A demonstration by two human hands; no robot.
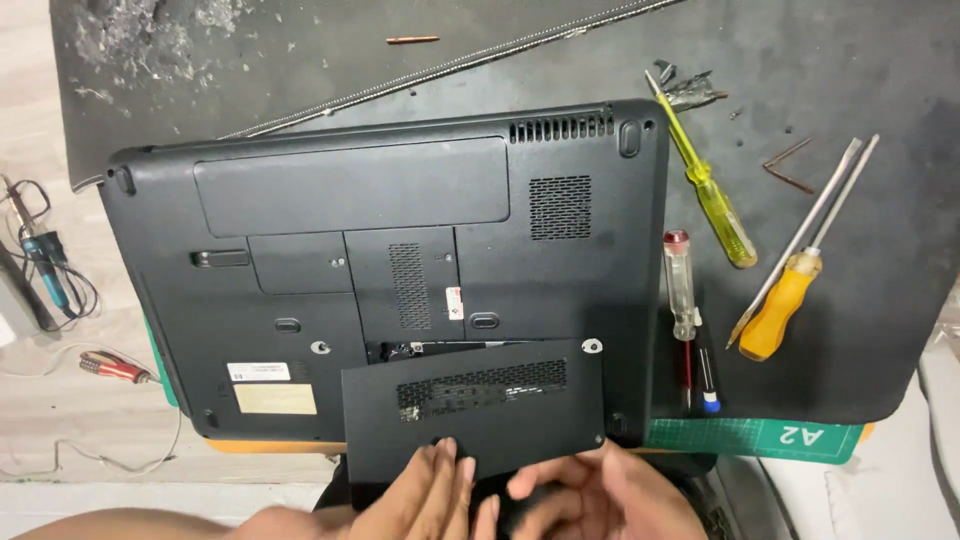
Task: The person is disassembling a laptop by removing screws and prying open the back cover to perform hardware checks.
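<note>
Evidently both hands, left hand point(425, 490) and right hand point(600, 495), are gripping the black access panel point(475, 405) by its near edge, tilting it off the upturned laptop point(400, 250); it is probably light, stiff, brittle plastic.

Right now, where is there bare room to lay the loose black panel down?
Bare mat lies right of the orange screwdriver, and above the laptop near the copper rod. The strip between laptop and yellow screwdriver is crowded.
</note>
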